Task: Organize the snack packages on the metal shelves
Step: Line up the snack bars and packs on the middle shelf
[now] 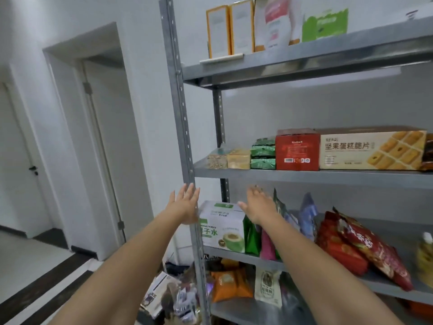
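Grey metal shelves (pixel 304 177) fill the right half of the view. My left hand (pixel 186 204) is raised with straight fingers in front of the front upright post (pixel 180 109), holding nothing. My right hand (pixel 259 204) is also empty, fingers straight, above a white and green coconut water box (pixel 221 227) and beside a green pouch (pixel 251 238). Red snack bags (pixel 356 245) lean on the same shelf to the right. The shelf above holds small packs (pixel 239 158), green packets (pixel 263 153), a red box (pixel 297 150) and a long beige biscuit box (pixel 372 148).
The top shelf carries orange-edged boxes (pixel 230 28), a white pouch (pixel 276 22) and a green box (pixel 324 24). Lower down sit orange packs (pixel 230 285) and a pale bag (pixel 268 287). Bags and a carton (pixel 168 299) lie on the floor by the post. Doorways stand at left.
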`<state>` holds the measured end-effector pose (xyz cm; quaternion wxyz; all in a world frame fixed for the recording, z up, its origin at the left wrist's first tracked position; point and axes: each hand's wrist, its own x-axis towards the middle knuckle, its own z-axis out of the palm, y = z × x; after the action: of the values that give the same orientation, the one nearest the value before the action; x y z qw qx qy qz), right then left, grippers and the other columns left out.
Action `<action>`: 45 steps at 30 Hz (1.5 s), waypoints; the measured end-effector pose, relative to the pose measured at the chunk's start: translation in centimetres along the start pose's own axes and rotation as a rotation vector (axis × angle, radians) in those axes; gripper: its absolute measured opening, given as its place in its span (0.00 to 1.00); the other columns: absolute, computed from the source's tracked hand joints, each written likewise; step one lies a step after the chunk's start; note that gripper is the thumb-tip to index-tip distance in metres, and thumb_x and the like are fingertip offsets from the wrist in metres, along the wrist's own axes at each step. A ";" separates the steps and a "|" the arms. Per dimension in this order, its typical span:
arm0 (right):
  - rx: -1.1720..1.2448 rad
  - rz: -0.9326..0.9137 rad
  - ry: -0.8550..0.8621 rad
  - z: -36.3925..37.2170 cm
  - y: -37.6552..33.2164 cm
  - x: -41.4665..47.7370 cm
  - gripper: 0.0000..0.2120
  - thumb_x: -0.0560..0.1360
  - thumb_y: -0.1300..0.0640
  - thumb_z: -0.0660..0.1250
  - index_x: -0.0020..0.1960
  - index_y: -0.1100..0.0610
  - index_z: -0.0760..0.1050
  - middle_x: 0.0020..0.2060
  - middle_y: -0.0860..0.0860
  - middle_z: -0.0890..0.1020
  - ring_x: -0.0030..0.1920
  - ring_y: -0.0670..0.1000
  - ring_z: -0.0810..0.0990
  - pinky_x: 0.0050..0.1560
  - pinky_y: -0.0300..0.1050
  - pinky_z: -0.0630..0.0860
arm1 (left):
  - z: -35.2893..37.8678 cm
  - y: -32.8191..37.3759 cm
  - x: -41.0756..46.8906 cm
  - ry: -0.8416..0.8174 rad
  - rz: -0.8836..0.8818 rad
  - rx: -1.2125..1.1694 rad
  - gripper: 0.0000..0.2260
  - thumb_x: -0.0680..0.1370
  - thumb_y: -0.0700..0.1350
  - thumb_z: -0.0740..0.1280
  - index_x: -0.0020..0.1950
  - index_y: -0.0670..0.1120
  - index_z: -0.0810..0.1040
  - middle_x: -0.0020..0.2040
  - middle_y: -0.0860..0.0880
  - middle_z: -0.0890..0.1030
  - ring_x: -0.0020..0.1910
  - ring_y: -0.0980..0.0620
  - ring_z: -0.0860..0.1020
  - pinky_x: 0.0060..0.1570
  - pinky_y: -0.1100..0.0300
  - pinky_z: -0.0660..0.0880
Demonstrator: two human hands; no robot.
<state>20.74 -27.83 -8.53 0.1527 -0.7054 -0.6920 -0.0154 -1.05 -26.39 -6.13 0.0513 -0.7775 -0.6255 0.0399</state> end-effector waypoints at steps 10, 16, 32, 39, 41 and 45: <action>-0.287 -0.057 0.199 -2.5 -8.5 6.7 0.39 0.80 0.43 0.59 0.79 0.59 0.42 0.79 0.54 0.49 0.78 0.53 0.46 0.76 0.50 0.44 | -1.2 -5.2 9.4 0.099 0.202 -0.083 0.41 0.80 0.49 0.63 0.79 0.46 0.34 0.78 0.45 0.31 0.76 0.45 0.31 0.74 0.44 0.36; -0.411 -0.065 0.185 -3.5 -9.7 13.4 0.47 0.76 0.41 0.64 0.78 0.60 0.37 0.79 0.56 0.43 0.78 0.54 0.41 0.76 0.50 0.37 | -3.2 -5.6 15.2 0.652 0.256 -0.174 0.37 0.81 0.47 0.60 0.79 0.45 0.36 0.78 0.46 0.31 0.77 0.47 0.32 0.75 0.50 0.35; -0.324 -0.107 0.286 -1.3 -9.6 20.3 0.33 0.65 0.39 0.75 0.61 0.57 0.70 0.60 0.53 0.76 0.60 0.56 0.75 0.54 0.47 0.72 | -1.0 -5.8 26.4 1.367 0.241 -0.160 0.30 0.75 0.39 0.62 0.78 0.41 0.59 0.79 0.42 0.52 0.78 0.44 0.53 0.77 0.47 0.49; -0.374 -0.042 0.267 -1.9 -11.2 17.9 0.27 0.71 0.50 0.72 0.65 0.55 0.66 0.62 0.53 0.75 0.61 0.56 0.75 0.51 0.45 0.71 | -0.9 -6.1 25.6 1.327 0.257 -0.126 0.29 0.79 0.44 0.59 0.79 0.41 0.55 0.79 0.40 0.53 0.78 0.43 0.51 0.77 0.46 0.46; -0.389 -0.010 0.259 -2.2 -11.8 16.6 0.27 0.72 0.53 0.70 0.67 0.55 0.65 0.65 0.53 0.73 0.63 0.56 0.74 0.50 0.45 0.71 | -0.6 -6.2 25.2 1.284 0.234 -0.038 0.29 0.82 0.49 0.55 0.80 0.42 0.51 0.79 0.39 0.52 0.79 0.43 0.51 0.76 0.46 0.46; -0.429 -0.046 0.262 -2.4 -12.5 13.4 0.32 0.72 0.57 0.69 0.73 0.55 0.61 0.73 0.52 0.68 0.66 0.55 0.72 0.53 0.45 0.73 | 0.7 -6.7 24.2 1.197 0.209 0.093 0.29 0.83 0.55 0.49 0.80 0.43 0.46 0.79 0.39 0.50 0.79 0.43 0.49 0.76 0.47 0.49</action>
<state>9.47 -15.45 -0.74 0.0873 -0.6979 -0.6629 -0.2566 -2.49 -1.31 -5.92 0.4240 -0.7191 -0.4059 -0.3720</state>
